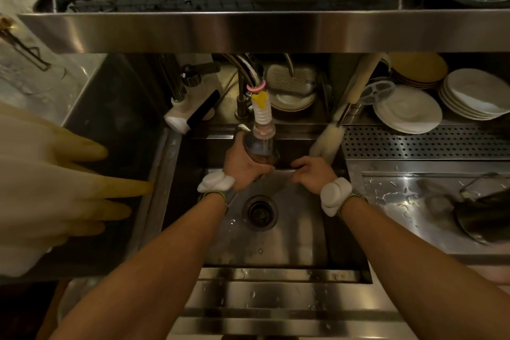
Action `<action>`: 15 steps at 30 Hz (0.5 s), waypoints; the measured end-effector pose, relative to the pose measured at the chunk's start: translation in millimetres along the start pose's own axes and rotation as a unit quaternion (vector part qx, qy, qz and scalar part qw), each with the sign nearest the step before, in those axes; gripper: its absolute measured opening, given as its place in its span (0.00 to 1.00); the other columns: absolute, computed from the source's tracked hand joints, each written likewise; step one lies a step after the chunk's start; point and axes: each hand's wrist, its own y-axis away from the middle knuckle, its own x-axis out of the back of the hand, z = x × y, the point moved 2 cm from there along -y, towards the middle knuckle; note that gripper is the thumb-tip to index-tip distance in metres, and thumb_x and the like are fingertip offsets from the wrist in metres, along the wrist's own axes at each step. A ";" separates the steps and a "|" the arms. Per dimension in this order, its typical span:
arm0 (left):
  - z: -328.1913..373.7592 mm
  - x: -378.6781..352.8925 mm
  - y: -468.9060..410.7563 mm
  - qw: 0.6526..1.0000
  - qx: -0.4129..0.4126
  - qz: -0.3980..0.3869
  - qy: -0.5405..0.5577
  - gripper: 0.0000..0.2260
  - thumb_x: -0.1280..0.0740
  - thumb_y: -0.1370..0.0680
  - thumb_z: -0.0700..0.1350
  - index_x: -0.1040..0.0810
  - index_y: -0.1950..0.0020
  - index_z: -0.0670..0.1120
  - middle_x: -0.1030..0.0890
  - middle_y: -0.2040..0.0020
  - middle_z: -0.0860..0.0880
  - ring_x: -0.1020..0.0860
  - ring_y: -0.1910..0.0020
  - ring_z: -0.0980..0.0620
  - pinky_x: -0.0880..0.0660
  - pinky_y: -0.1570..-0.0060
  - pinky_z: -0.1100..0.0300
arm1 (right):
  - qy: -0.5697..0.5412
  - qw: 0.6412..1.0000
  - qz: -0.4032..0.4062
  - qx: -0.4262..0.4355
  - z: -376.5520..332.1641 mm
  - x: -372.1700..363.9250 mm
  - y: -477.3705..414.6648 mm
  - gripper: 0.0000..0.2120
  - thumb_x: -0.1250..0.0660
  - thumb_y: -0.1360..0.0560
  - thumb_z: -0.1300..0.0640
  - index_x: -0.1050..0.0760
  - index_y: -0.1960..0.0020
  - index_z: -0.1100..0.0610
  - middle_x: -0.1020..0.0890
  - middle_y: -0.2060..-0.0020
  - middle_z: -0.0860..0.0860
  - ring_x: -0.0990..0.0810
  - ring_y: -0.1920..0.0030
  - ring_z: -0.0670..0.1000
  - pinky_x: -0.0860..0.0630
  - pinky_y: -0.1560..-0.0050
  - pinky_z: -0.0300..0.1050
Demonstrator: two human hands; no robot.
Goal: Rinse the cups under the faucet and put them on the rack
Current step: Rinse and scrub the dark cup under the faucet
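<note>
Filling cup (260, 150) in left hand (242, 165)

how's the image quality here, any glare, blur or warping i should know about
Head view: dim, warm light; the sink bottom and the counter at right show bright glare off water. Wide-angle warping bows the steel shelf edge. The rubber gloves at left are close and blurred. The cup in the left hand under the faucet is dark and hard to make out; the right hand is clear.
</note>
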 end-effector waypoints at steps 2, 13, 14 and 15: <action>4.0 -2.6 -0.2 0.999 -0.019 -0.039 -0.022 0.41 0.20 0.41 0.46 0.33 0.32 0.44 0.22 0.43 0.47 0.22 0.41 0.46 0.27 0.45 0.59 | 0.006 1.000 -0.001 0.005 -1.6 0.1 -1.2 0.19 0.31 0.29 0.63 0.24 0.38 0.60 0.19 0.43 0.57 0.21 0.42 0.54 0.30 0.47 0.37; 6.0 -2.5 0.7 0.999 0.014 0.024 0.021 0.41 0.19 0.41 0.48 0.32 0.32 0.44 0.22 0.39 0.45 0.24 0.38 0.47 0.29 0.43 0.60 | 0.025 1.000 -0.014 0.000 1.0 2.4 -4.2 0.16 0.31 0.28 0.62 0.22 0.40 0.58 0.19 0.44 0.54 0.22 0.42 0.54 0.28 0.42 0.42; 6.0 -2.0 -1.0 0.999 0.014 0.029 0.020 0.42 0.19 0.41 0.48 0.33 0.31 0.44 0.23 0.39 0.46 0.24 0.39 0.48 0.30 0.44 0.62 | 0.021 1.000 -0.013 -0.001 1.2 3.2 -4.7 0.16 0.31 0.28 0.62 0.22 0.40 0.58 0.19 0.44 0.55 0.22 0.41 0.54 0.28 0.40 0.43; 6.3 -1.6 -2.3 0.999 0.015 0.027 0.015 0.42 0.19 0.41 0.47 0.33 0.31 0.44 0.23 0.39 0.47 0.24 0.40 0.48 0.31 0.45 0.62 | 0.018 1.000 -0.012 -0.003 0.8 3.7 -4.7 0.16 0.31 0.28 0.62 0.22 0.40 0.58 0.19 0.43 0.55 0.22 0.41 0.54 0.27 0.39 0.44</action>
